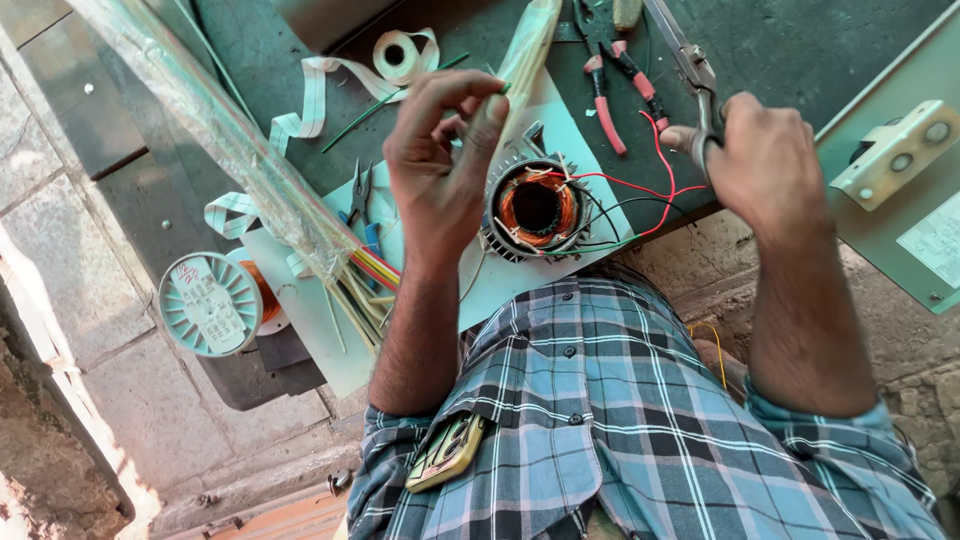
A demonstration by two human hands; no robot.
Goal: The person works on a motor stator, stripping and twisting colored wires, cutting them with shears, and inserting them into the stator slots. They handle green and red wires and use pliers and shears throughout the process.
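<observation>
- On the dark workbench (280, 90), just ahead of the person's chest, a motor stator (537, 208) is seen lying on a white sheet (500, 280), its copper winding facing up.
- The left hand (440, 170) is raised above and just left of the stator; a thin pale sleeve tube (527, 50) is pinched between thumb and forefinger, the other fingers curled loosely.
- The right hand (765, 160) is clenched around the handles of a pair of metal pliers (695, 75), held up to the right of the stator, the nose pointing away from the body.
- Red, black and green lead wires (655, 190) are run from the winding toward the right hand; whether they are touched by it cannot be told.
- Red-handled pliers (610, 95) are laid on the bench behind the stator.
- A spool of copper wire (215, 303) is noted at the left edge, beside a clear bag of sleeving (240, 150).
- A roll of white tape (400, 55) is recorded farther back, its strip trailing left.
- Small blue-handled cutters (362, 205) lie on the sheet left of the raised hand.
</observation>
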